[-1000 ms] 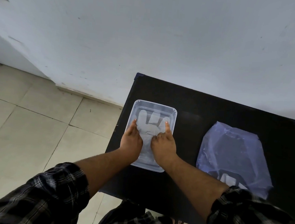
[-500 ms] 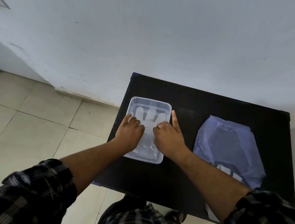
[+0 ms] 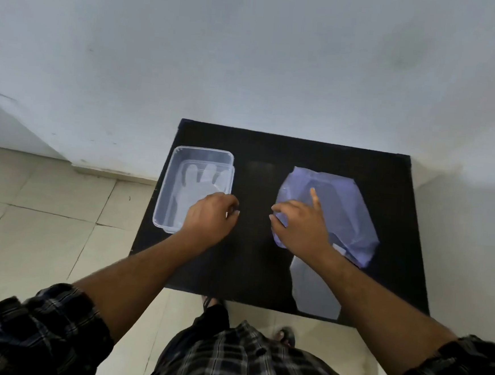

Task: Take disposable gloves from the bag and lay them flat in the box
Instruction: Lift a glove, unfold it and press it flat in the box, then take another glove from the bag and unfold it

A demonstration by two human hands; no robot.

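A clear plastic box [image 3: 180,155] stands on the left side of the black table, with a see-through disposable glove [image 3: 193,186] lying flat inside, fingers pointing away from me. My left hand [image 3: 210,217] hovers over the box's near right corner, fingers curled, holding nothing. A bluish plastic bag [image 3: 343,200] lies on the right side of the table. My right hand [image 3: 299,224] rests on the bag's left edge with its fingers spread and the index finger stretched out over the bag.
The black table [image 3: 249,261] stands against a white wall. A pale sheet [image 3: 312,293] lies on the table's near edge under my right forearm. Tiled floor [image 3: 45,216] lies to the left, and my feet show below the table's front edge.
Both hands have left the glove in the box. My right hand has moved right onto the bag, and my left hand has drawn back to the box's near right corner.
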